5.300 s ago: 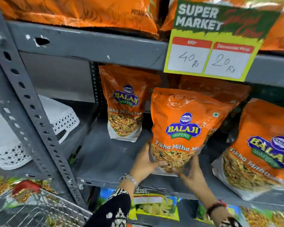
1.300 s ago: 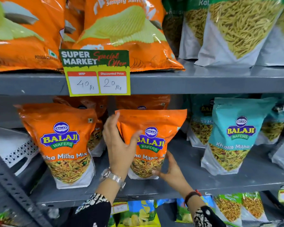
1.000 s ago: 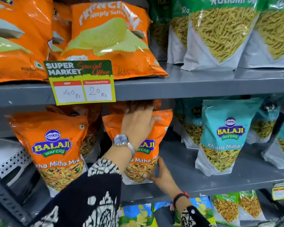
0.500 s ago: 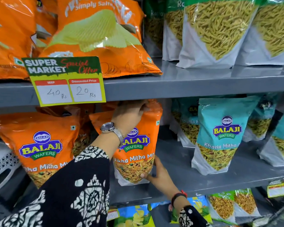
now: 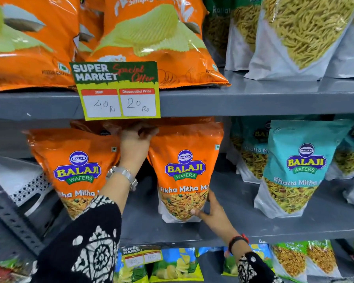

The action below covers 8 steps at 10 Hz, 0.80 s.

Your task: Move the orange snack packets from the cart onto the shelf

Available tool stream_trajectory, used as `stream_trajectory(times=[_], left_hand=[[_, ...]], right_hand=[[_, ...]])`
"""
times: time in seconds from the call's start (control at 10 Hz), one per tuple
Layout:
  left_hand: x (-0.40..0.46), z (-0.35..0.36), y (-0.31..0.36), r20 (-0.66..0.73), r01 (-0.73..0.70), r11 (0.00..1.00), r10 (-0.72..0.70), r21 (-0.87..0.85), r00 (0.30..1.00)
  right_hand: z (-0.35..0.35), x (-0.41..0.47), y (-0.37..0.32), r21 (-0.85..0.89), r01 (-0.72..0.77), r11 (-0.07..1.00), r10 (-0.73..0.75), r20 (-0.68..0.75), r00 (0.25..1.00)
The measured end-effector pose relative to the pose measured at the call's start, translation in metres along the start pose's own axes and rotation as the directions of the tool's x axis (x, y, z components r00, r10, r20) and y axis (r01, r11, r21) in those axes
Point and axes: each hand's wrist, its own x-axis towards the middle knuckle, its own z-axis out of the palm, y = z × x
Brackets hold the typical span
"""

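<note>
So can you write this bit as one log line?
left hand: top of orange packet | right hand: its base | packet standing on shelf

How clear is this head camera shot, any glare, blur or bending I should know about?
Head view: glare streaks the chip bags on the top shelf; the left hand reaches into shadow under the price tag; shelf edges bow from the wide lens; labels on the orange packet read sharp.
</note>
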Motion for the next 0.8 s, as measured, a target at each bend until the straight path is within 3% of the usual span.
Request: stream_trajectory(times=[0.2,0.5,0.6,0.7,0.8], left_hand=[[0.007,-0.007,-0.002,0.055,-0.089,0.994,0.086,0.057,0.995],[-0.039,-0.001,-0.02,-0.036,0.208,0.953,-0.221,-0.218,0.975],[-0.057,-0.005,-0.019,-0.053,0.15,0.959,-0.168,-0.239,0.984],[-0.088,-0.019,-0.029,-0.108,-0.039,0.999,0.035,-0.038,0.994],[-0.1,-0.036,-0.04,-0.156,-0.193,0.965,0.222,0.18,0.963]], right_hand=[[-0.001,-0.001,-0.003,-0.048,-0.025,0.999,0.024,-0.016,1.0],[0.008,-0.006,-0.004,0.005,-0.031,1.0,0.031,-0.032,0.999],[0.009,-0.008,-0.005,0.019,-0.03,0.999,0.03,-0.008,0.999],[0.01,-0.02,-0.005,-0.002,-0.019,1.0,0.019,-0.054,0.998],[0.009,-0.033,-0.004,0.028,-0.011,1.0,0.015,-0.132,0.991]])
